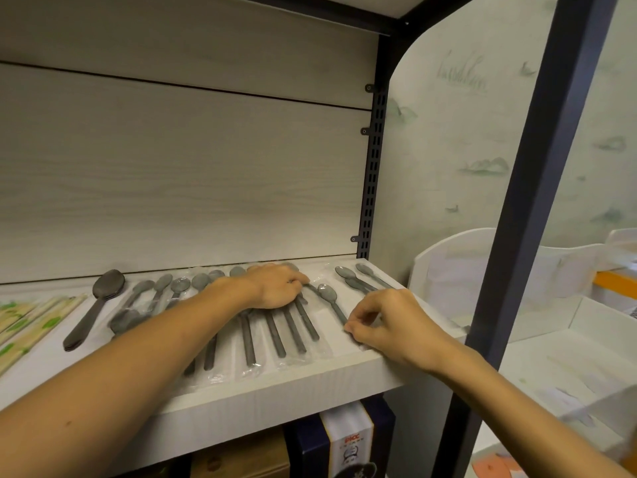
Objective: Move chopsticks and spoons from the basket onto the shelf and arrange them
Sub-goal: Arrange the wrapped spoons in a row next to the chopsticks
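Observation:
Several grey spoons in clear plastic wrappers (291, 334) lie side by side on the pale wooden shelf (310, 384), bowls toward the back. My left hand (275, 286) rests palm down on the bowls of the middle spoons. My right hand (386, 322) pinches the wrapper of one wrapped spoon (331, 300) near its handle end, at the shelf's right front. Two more wrapped spoons (358, 279) lie at the far right. A bare dark spoon (94, 305) sits further left. Wrapped chopsticks (31, 322) lie at the left edge. The basket is out of view.
A black metal upright (537, 188) stands right of the shelf. White display trays (558, 315) sit beyond it. Boxes (348, 443) stand on the level below. The back panel (179, 188) rises behind the spoons.

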The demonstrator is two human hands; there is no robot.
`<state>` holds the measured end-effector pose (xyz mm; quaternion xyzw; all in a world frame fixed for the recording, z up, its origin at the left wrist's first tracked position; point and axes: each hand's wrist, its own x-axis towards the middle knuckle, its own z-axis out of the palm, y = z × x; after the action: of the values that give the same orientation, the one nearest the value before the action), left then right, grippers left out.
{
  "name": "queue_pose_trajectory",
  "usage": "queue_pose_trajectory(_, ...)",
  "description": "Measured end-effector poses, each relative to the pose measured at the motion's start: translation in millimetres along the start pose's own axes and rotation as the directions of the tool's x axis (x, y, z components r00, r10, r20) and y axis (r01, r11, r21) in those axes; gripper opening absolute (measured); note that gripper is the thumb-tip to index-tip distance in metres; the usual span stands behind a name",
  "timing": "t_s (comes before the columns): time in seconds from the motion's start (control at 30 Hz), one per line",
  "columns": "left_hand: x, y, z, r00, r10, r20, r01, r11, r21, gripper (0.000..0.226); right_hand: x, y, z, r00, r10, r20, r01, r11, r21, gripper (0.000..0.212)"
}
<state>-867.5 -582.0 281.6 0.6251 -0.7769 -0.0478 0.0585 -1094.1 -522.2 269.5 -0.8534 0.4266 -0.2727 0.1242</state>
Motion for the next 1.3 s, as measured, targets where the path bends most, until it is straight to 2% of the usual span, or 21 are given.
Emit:
queue_pose_trajectory(0.33, 2.8, -10.7, -0.1, 0.997, 0.006, -0.075, -0.014, 0.994, -0.108, 0.041, -2.2, -14.0, 1.8, 0.999, -0.030, 0.039, 0.026, 0.995, 0.096, 0.012)
queue_pose_trajectory(0.4, 4.8, -16.6, 1.8, 0.995, 0.007, -0.101, -0.017, 0.994, -0.104, 0.039, 1.3, -9.5, -1.0, 0.999, 0.024, -0.040, -0.022, 0.997, 0.071, 0.015)
queue_pose_trajectory(0.53, 7.4, -21.7, 2.4, 0.990, 0.005, -0.139, -0.020, 0.994, -0.107, 0.035, 21.5, 19.4, -8.1, 0.957, 0.179, -0.230, -0.221, 0.960, -0.171, 0.017)
queue_pose_trajectory(0.67, 9.7, -10.8, -0.6, 0.987, 0.041, -0.157, -0.057, 0.993, -0.102, 0.033, 40.4, 39.5, -9.4, 0.924, 0.331, -0.192, -0.374, 0.888, -0.267, 0.022)
queue_pose_trajectory(0.8, 13.4, 5.6, -1.1, 0.982, 0.112, -0.153, -0.123, 0.990, -0.068, 0.030, 50.1, 43.5, -8.9, 0.917, 0.371, -0.149, -0.391, 0.910, -0.140, 0.012)
queue_pose_trajectory(0.93, 16.8, 22.5, -2.4, 0.969, 0.197, -0.146, -0.202, 0.979, -0.017, 0.028, 49.8, 42.6, -13.7, 0.880, 0.381, -0.284, -0.394, 0.919, 0.011, 0.019)
queue_pose_trajectory(1.07, 24.4, 45.7, -5.4, 0.959, 0.240, -0.149, -0.246, 0.969, -0.024, 0.026, 46.7, 45.9, -23.7, 0.848, 0.370, -0.380, -0.385, 0.922, 0.039, 0.018)
queue_pose_trajectory(1.23, 38.4, 63.0, 1.8, 0.943, 0.331, -0.023, -0.332, 0.943, -0.027, 0.029, 42.1, 47.7, -27.3, 0.846, 0.351, -0.403, -0.374, 0.927, 0.023, 0.017)
queue_pose_trajectory(1.3, 42.6, 63.3, 2.8, 0.937, 0.349, -0.025, -0.350, 0.936, -0.037, 0.025, 39.0, 46.5, -26.8, 0.858, 0.331, -0.392, -0.355, 0.935, 0.013, 0.019)
